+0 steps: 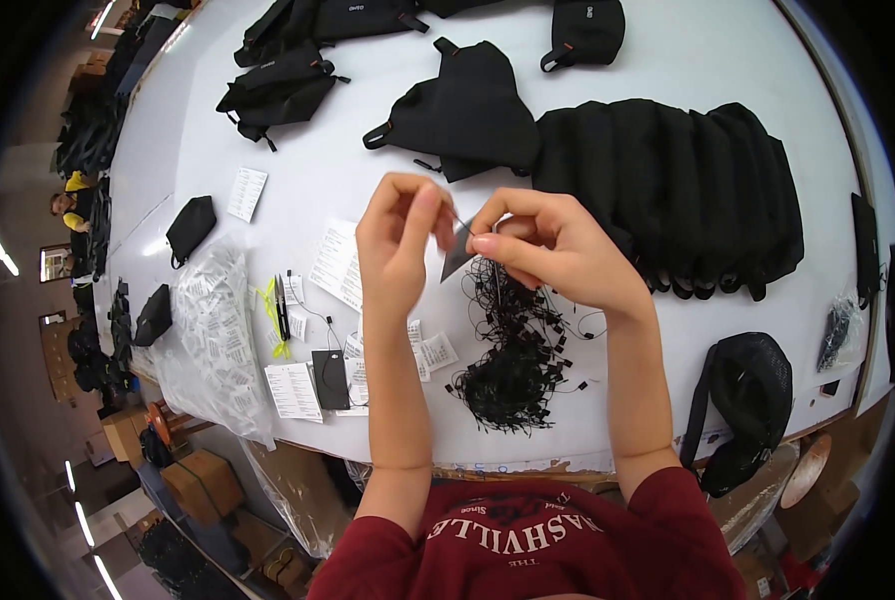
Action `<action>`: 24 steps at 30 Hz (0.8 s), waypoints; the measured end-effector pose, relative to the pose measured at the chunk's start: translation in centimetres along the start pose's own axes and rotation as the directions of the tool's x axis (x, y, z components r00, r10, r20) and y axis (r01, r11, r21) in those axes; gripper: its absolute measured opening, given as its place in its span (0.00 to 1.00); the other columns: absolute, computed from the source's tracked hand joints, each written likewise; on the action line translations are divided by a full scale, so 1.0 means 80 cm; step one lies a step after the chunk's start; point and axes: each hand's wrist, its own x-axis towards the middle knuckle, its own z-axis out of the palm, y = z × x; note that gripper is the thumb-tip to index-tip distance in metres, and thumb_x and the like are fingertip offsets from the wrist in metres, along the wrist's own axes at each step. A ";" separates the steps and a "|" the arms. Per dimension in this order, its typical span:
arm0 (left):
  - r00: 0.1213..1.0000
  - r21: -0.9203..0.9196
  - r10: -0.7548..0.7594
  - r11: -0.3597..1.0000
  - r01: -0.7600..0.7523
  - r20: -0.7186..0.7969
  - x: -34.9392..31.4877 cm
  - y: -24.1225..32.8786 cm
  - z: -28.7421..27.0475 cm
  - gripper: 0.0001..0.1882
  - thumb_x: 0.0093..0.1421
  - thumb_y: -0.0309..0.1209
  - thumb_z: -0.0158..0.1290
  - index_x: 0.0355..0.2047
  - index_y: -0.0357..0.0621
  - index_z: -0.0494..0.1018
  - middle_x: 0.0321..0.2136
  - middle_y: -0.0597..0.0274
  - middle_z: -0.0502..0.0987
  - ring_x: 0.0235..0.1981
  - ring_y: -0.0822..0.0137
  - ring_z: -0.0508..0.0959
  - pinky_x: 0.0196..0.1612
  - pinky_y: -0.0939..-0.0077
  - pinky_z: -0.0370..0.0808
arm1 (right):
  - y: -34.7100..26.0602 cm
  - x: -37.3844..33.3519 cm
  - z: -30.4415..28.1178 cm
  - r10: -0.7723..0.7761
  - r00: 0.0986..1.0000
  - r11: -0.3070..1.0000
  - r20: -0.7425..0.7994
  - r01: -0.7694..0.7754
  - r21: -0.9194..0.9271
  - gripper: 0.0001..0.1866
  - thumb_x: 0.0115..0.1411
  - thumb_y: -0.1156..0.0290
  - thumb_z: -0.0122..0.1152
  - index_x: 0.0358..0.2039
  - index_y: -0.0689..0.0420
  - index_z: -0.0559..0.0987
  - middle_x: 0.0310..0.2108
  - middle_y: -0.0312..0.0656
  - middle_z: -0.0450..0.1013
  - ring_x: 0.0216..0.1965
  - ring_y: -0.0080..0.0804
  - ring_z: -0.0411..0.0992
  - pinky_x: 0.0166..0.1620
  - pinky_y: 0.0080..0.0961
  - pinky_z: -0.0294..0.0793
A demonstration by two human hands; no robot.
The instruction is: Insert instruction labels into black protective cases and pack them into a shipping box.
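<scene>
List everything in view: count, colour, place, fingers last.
Table: one, white, centre
Bags: many, black, far and right
Pouches: two, black, left
Mesh bag: one, black, right
Cord heap: one, black, centre
Held cord: one, dark, centre
Held tag: one, dark, centre
Card: one, black, left
Papers: several, white, left
Plastic bag: one, clear, left
Tool: one, black, left
Boxes: several, brown, left
Lights: several, white, left
Person: one, yellow top, left
Shirt: one, red, bottom
Left fingers: several, bare, centre
Right fingers: several, bare, centre
</scene>
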 end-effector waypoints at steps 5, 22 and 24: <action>0.906 0.809 0.256 0.571 0.139 -0.336 0.062 -0.085 -0.078 0.17 0.61 0.37 0.51 0.45 0.38 0.70 0.44 0.54 0.73 0.44 0.60 0.69 0.48 0.68 0.68 | -0.014 0.000 -0.006 -0.018 0.995 0.997 -0.096 0.010 -0.083 0.08 0.57 0.70 0.59 0.26 0.61 0.75 0.12 0.27 0.62 0.15 0.11 0.56 0.20 0.14 0.53; 0.984 0.221 -0.085 0.968 0.119 -0.157 -0.010 -0.007 0.012 0.09 0.52 0.24 0.59 0.34 0.34 0.77 0.26 0.67 0.77 0.26 0.78 0.71 0.32 0.84 0.67 | -0.007 0.009 0.019 -0.156 0.913 0.899 -0.377 -0.027 -0.437 0.05 0.54 0.72 0.62 0.28 0.60 0.78 0.13 0.25 0.61 0.17 0.09 0.52 0.20 0.13 0.48; 0.977 0.072 -0.154 0.984 0.165 -0.146 -0.009 0.009 0.010 0.11 0.53 0.25 0.58 0.37 0.34 0.77 0.28 0.66 0.78 0.27 0.78 0.71 0.33 0.84 0.68 | -0.006 0.009 0.016 -0.187 0.909 0.875 -0.372 -0.017 -0.484 0.05 0.54 0.72 0.62 0.28 0.60 0.79 0.13 0.25 0.61 0.17 0.09 0.52 0.20 0.13 0.48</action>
